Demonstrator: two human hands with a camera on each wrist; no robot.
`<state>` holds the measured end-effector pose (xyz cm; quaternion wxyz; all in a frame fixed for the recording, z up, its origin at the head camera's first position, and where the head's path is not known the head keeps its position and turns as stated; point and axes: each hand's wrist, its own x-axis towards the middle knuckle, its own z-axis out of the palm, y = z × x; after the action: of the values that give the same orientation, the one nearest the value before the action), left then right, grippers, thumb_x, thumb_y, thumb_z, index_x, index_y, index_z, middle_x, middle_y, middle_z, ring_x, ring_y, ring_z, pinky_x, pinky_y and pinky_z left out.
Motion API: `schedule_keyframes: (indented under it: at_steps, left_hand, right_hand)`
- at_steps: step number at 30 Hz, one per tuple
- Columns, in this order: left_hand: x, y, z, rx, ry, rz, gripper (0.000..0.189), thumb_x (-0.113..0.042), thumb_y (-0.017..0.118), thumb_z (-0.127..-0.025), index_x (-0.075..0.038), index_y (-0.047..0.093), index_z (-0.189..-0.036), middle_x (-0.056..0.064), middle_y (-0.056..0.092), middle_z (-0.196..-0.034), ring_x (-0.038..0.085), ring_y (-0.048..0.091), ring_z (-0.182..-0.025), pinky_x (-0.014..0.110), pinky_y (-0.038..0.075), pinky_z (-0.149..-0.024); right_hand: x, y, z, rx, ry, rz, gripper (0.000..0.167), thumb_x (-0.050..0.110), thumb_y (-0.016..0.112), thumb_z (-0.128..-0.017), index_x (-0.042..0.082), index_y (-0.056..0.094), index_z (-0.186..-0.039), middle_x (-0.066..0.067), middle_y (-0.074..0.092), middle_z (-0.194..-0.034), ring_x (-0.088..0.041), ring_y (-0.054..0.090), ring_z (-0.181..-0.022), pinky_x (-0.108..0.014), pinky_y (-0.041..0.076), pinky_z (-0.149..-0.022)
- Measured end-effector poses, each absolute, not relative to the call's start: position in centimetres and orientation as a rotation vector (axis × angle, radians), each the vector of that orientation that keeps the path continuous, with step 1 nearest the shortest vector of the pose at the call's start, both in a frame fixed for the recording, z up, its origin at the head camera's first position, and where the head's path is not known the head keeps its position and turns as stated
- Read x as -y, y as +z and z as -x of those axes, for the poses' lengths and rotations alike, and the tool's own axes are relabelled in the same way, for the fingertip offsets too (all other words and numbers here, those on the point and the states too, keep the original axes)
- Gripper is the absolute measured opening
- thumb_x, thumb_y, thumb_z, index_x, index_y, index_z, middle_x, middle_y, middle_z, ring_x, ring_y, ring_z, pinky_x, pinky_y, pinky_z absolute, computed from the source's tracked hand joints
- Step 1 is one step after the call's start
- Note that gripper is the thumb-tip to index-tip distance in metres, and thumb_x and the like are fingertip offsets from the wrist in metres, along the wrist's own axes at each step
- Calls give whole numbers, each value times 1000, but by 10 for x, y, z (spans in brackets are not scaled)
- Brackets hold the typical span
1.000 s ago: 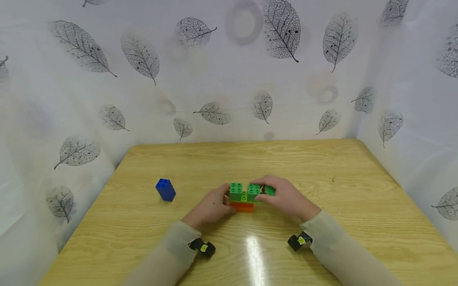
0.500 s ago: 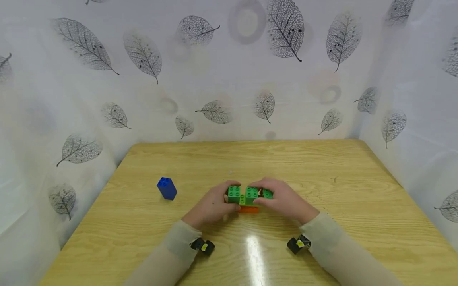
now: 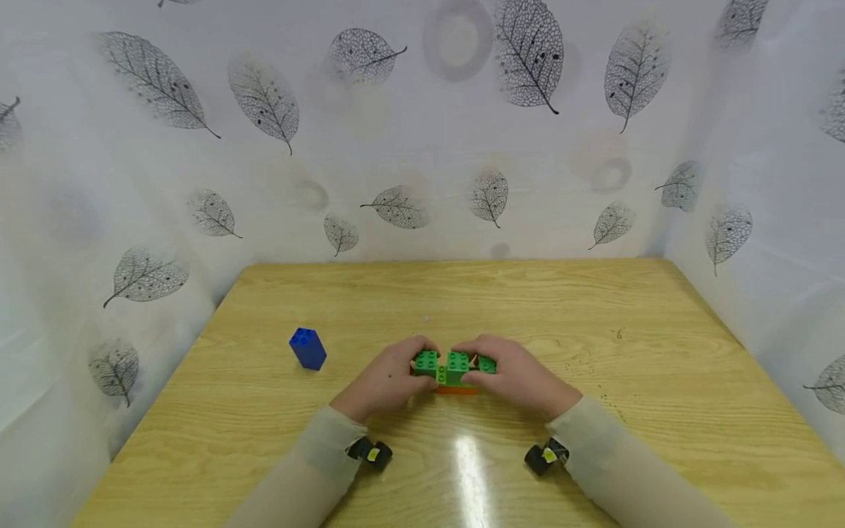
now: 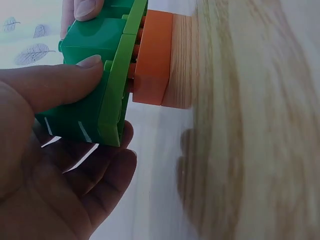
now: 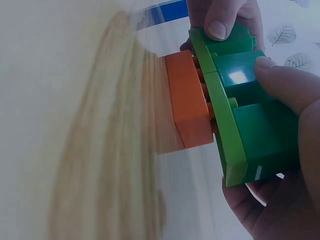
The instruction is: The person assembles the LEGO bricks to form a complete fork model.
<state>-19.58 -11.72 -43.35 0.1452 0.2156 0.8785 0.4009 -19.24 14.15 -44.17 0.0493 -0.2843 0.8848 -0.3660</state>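
Three dark green bricks stand in a row on light green plates [image 5: 220,102]: a left brick [image 3: 425,361], a middle brick [image 3: 458,365] and a right brick [image 3: 486,364]. Under the plates an orange brick [image 4: 154,57] rests on the table, its studs showing in a narrow gap below the plates. My left hand [image 3: 389,375] grips the left end, its thumb [image 4: 65,82] on the green brick and its fingers round the far side. With the thumb on the middle brick, my right hand [image 3: 521,375] holds the right end; its palm partly hides the right brick.
A tall blue brick [image 3: 308,349] stands on the wooden table [image 3: 568,293], left of the hands. A white curtain [image 3: 436,132] printed with leaves hangs behind the table and along both sides.
Both hands have shifted the green row slightly left and nearer to me, over the orange brick, which shows less now. My left thumb has moved up from the orange brick to the green one.
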Motion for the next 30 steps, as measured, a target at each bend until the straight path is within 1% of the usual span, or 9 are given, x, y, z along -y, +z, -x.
schedule_keyframes:
  at_steps: [6,11,15,17,22,26,30]
  left_hand:
    - [116,-434,197,-2534,1110,-646,33,-21,76,-91,-16,61,-120,-5,62,-98,17,58,-85,38,49,-75]
    - [114,-434,198,-2560,1066,-656,32,-22,77,-91,-17,61,-117,-5,61,-95,16,57,-82,36,49,-71]
    - [114,-433,197,-2576,1036,-648,30,-22,78,-91,-18,59,-114,-4,61,-93,17,56,-79,35,49,-67]
    - [114,-432,197,-2583,1029,-649,29,-21,78,-91,-19,59,-113,-4,60,-93,17,56,-78,35,49,-65]
    - [115,-433,197,-2580,1029,-637,28,-21,77,-91,-21,58,-112,-4,61,-93,17,56,-78,35,49,-66]
    - [116,-436,196,-2544,1044,-607,28,-22,76,-92,-22,58,-113,-2,61,-93,18,58,-78,35,51,-65]
    - [115,-436,195,-2551,1053,-625,34,-27,77,-91,-21,60,-120,-5,62,-100,17,59,-85,36,52,-73]
  right_hand:
    - [-147,-445,193,-2652,-1110,869,45,40,68,-97,29,59,-139,13,62,-119,-9,59,-98,-37,50,-85]
    - [-149,-447,194,-2625,-1106,901,44,40,66,-98,25,59,-139,12,62,-121,-9,59,-100,-39,50,-87]
    - [-148,-448,196,-2607,-1101,904,45,42,65,-99,24,58,-140,10,61,-127,-9,58,-107,-40,49,-91]
    - [-147,-448,197,-2605,-1110,894,46,42,66,-98,25,58,-140,10,61,-129,-9,58,-109,-41,49,-93]
    - [-145,-451,196,-2618,-1139,878,44,42,67,-97,28,59,-138,12,61,-126,-8,59,-106,-40,49,-91]
    - [-145,-454,194,-2596,-1187,871,45,42,67,-97,28,58,-138,13,61,-124,-9,59,-105,-39,50,-90]
    - [-147,-454,192,-2568,-1274,835,44,40,69,-96,29,59,-137,14,60,-123,-10,60,-104,-39,51,-89]
